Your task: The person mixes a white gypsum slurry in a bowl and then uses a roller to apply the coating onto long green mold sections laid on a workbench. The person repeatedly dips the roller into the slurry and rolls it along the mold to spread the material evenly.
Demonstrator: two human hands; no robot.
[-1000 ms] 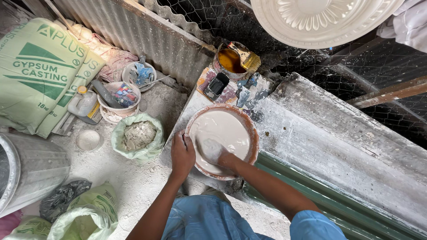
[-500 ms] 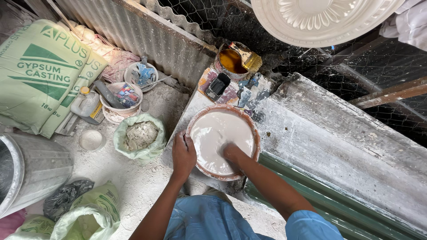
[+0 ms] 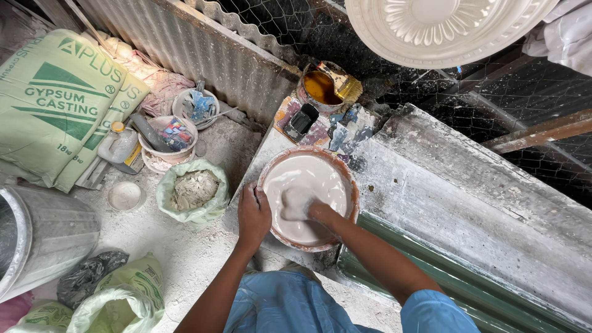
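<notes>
Bowl (image 3: pixel 345 176) of white plaster on the dusty tabletop (image 3: pixel 444 203), below a tin (image 3: pixel 320 86) of amber liquid. Left hand (image 3: pixel 253 216) grips the bowl's near rim, fingers curled over it. Right hand (image 3: pixel 302 206) is sunk in the plaster (fingers coated, their spread cannot be told). A green bag (image 3: pixel 192 194) of flakes stands just left.

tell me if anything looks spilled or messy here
White powder is spilled over the floor by the open green bag. The right hand is coated in white mix inside the round mould; the left hand steadies its rim.
</notes>
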